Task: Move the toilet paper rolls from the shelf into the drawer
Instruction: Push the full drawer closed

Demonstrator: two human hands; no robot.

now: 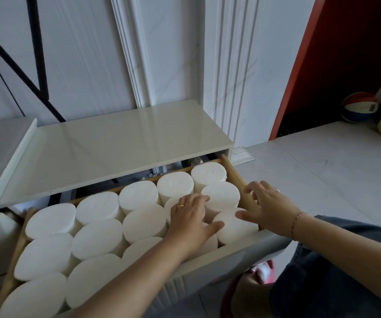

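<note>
White panelled wall (81, 53) and pale floor (322, 168) bound the work area. Below the wall sits the cream gloss shelf (116, 143), and under it the drawer (242, 255) is pulled well out. Every one of the rolls (97, 237) in view stands on end inside the drawer, packed side against side in rows from left wall to right; the task looks close to done, with only settling left. The left hand (190, 218) lies flat and wide on the tops of the rolls toward the right end, gripping nothing. The right hand (268, 208) is spread wide over the wooden side rail (234, 174), its thumb touching the front-right roll (233, 228), also gripping nothing. Risks noted: the roll tops appear to stand proud of the rail, so one left high could catch under the shelf edge when the drawer is pushed in and crush or jam. Hard downward pressing could dent the soft paper. Fingers over the rail could be pinched on closing. A ball (360, 107) rests far right, well apart. Smallest items: a bracelet (296, 222) and a ring (180, 205).
</note>
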